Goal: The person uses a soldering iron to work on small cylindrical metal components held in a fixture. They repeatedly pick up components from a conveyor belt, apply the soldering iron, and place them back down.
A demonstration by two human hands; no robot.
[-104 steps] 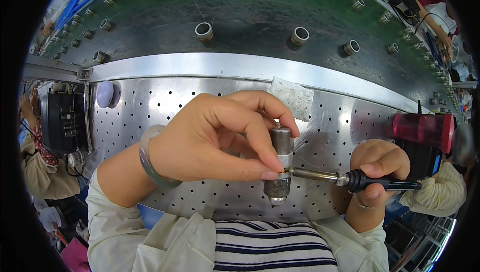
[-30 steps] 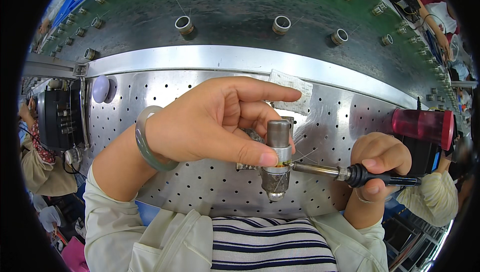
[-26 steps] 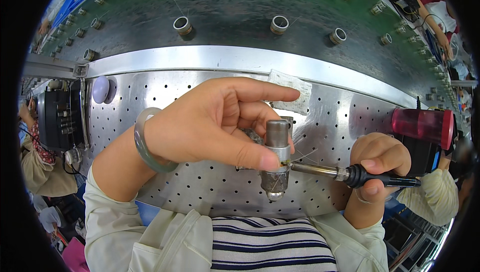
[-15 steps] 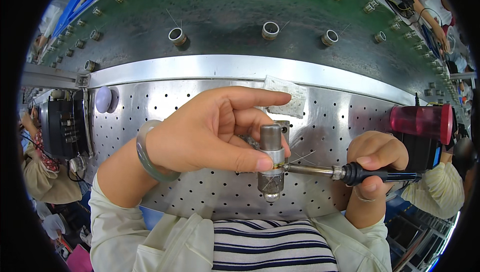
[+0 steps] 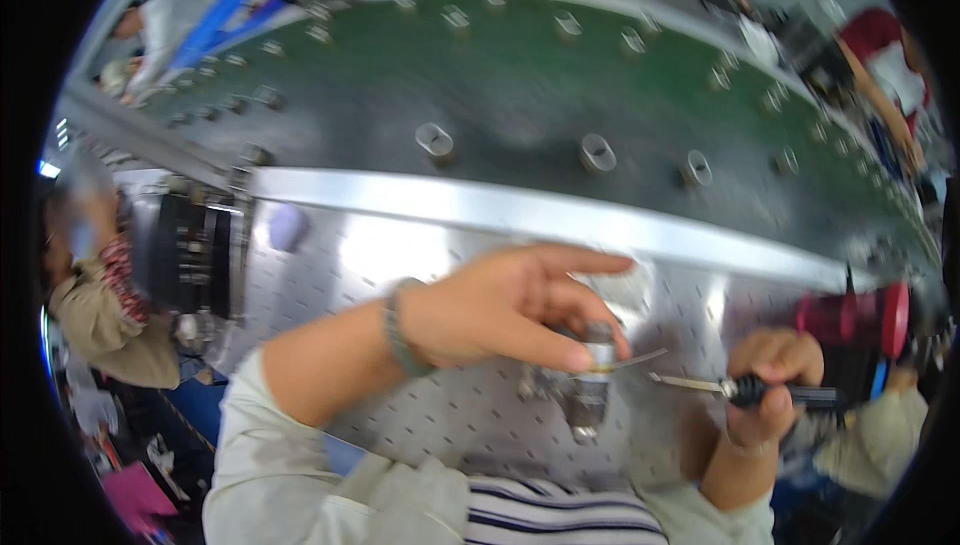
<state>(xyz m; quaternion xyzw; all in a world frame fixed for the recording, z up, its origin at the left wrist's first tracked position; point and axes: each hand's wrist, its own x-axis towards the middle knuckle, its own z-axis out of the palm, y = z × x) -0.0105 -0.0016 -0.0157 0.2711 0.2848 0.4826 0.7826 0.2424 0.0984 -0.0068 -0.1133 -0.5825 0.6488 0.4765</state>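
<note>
My left hand (image 5: 520,310) pinches a grey metal cylinder (image 5: 586,403) between the thumb and the curled fingers, with the index finger stretched out above it. A thin wire (image 5: 642,358) sticks out to the right of the cylinder near the thumb tip. In my right hand (image 5: 776,370) is a soldering iron (image 5: 745,391) with a black handle and a metal barrel. Its tip points left at the cylinder and stands a short gap away from it. Motion blur hides the fine detail, and whether a fixture supports the cylinder I cannot tell.
Beyond the perforated metal worktop (image 5: 400,415), a green belt (image 5: 500,95) carries several short metal rings. A pale purple ball-like thing (image 5: 288,229) lies at the left. At the right stands a red see-through container (image 5: 850,318). Black equipment (image 5: 190,250) and other people flank the worktop.
The soldering iron's tip, at the cylinder before, is now apart from it to the right. The whole view has shifted and blurred. My left hand keeps its grip on the cylinder.
</note>
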